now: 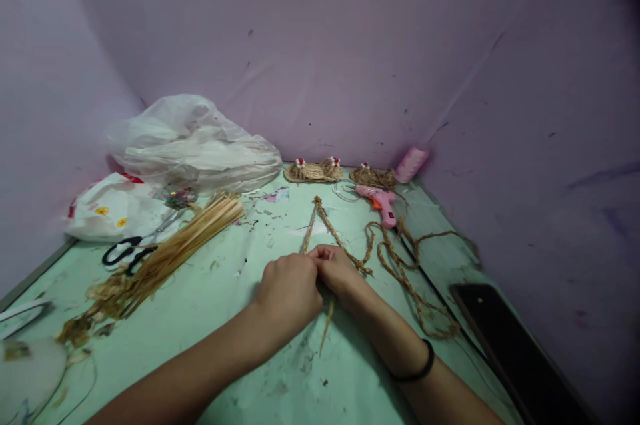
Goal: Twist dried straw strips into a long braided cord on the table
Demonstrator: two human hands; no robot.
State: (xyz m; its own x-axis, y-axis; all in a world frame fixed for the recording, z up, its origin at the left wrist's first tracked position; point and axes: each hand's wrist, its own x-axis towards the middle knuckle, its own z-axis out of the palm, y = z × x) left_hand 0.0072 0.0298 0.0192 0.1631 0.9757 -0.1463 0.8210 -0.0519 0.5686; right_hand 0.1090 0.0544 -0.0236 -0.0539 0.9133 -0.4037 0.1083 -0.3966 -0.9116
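Observation:
My left hand (291,288) is closed in a fist, and my right hand (335,269) pinches right beside it, their fingertips touching. Between them runs a braided straw cord (311,225), which rises to a knot and bends back down to the right of my hands. A loose straw end (327,326) hangs below my fingers. The exact grip is hidden behind my knuckles. A longer brown braided rope (407,285) lies in loops to the right. A pink glue gun (379,200) rests beyond it, its tip pointing left.
On the left lie a bundle of dry straw (175,255), black-handled scissors (123,250) and plastic bags (195,145). At the back wall sit woven slippers (313,173) and a pink thread spool (411,165). A dark phone (500,331) is at the right.

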